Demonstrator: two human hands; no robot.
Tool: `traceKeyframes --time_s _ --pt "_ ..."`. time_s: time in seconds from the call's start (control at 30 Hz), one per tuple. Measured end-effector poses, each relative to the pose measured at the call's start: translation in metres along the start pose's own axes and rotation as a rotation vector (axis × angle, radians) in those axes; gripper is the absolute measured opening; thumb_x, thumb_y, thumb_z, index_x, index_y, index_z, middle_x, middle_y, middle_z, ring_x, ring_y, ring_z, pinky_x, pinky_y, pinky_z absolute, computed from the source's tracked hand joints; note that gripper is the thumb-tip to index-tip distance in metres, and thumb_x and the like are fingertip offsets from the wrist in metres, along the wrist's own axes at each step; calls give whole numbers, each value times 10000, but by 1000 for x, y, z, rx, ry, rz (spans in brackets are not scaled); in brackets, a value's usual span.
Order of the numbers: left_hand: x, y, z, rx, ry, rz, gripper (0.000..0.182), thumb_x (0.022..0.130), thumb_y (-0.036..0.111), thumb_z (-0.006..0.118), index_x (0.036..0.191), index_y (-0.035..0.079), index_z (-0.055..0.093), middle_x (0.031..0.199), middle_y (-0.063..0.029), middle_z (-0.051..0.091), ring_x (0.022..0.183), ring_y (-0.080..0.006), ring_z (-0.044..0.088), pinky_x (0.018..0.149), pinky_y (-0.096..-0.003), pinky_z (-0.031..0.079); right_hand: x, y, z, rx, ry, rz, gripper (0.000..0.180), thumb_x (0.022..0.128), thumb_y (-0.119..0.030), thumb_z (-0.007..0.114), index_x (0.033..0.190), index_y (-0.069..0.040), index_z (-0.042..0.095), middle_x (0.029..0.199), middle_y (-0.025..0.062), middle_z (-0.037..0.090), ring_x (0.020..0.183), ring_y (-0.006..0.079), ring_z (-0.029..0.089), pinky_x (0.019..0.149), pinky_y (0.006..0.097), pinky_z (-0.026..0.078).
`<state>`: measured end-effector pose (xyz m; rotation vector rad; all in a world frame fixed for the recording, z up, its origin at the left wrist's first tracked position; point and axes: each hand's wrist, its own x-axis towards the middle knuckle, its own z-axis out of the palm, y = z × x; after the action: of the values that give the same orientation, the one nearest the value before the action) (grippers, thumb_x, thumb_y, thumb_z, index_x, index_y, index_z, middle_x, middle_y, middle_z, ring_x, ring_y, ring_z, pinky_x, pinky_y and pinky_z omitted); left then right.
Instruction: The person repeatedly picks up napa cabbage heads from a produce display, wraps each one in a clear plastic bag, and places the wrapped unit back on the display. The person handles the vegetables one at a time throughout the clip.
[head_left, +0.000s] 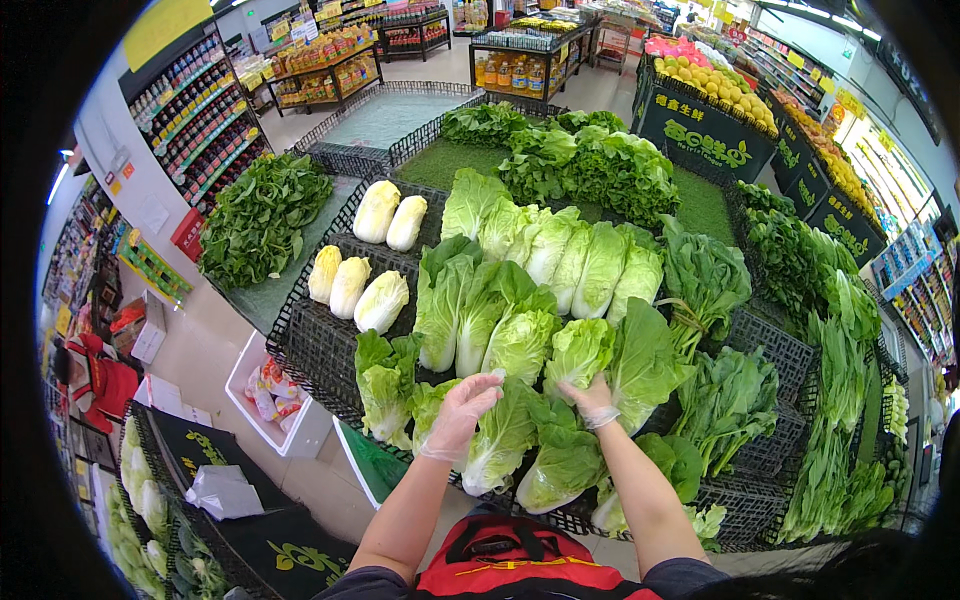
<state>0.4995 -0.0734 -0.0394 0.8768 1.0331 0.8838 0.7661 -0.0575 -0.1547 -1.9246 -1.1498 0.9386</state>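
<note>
Both of my hands wear thin clear plastic gloves and reach over a sloped display of leafy greens. My right hand (590, 399) is on the lower end of a light green cabbage head (581, 349), its thumb and fingers around the base. A larger dark-leaved cabbage (643, 367) stands just right of that hand. My left hand (466, 412) is raised with nothing visible in it, palm turned inward. Beside it lies a leafy cabbage (501, 442) with a pale stem, and a plastic-wrapped one (561, 469) lies nearer me.
Pale yellow napa cabbages (349, 287) sit on black crates (330, 337) to the left. Bundled greens (701, 277) stand at right. A white foam box (289, 431) with packages is on the floor. A person in red (101, 379) is at far left.
</note>
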Motion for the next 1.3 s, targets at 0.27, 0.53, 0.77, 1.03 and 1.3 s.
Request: traceKeyframes --time_s 0.27,0.53,0.77,1.03,1.3 --pt "21 11 29 248 -136 108 468 882 159 625 1298 -4 485 1290 -133 524 1187 -230 502 997 -332 406 -2 -31 -39 442 79 -160 619 676 -233 858 1134 47 551 1067 109 661 920 195 641 815 333 515" --pt "41 69 96 671 -487 520 1211 646 338 839 1512 52 42 1527 -216 178 1417 -332 202 1152 -396 187 -47 -87 -123 977 -171 37 661 732 -67 761 1315 -25 453 1188 90 610 1050 218 607 926 347 480" --pt "-9 43 133 -115 -694 132 1098 574 53 856 1477 68 231 1384 -63 442 1254 -163 444 1052 -340 365 -135 -120 -156 757 -378 -37 768 742 -157 774 1371 27 374 1179 126 603 896 196 640 818 305 520" --pt "-70 -44 148 -406 -788 -385 988 543 159 862 1377 -15 360 1254 -138 572 1111 -264 601 963 -403 486 -293 -30 -225 877 -24 203 638 869 -302 615 1395 -51 355 1336 189 506 658 177 618 626 284 524" --pt "-154 -156 287 -162 -626 -344 914 671 -24 765 1431 53 262 1274 -99 512 1142 -212 543 953 -365 460 -360 141 -283 1562 408 262 391 850 -157 643 1178 -62 454 1117 150 594 1050 336 589 947 438 477"
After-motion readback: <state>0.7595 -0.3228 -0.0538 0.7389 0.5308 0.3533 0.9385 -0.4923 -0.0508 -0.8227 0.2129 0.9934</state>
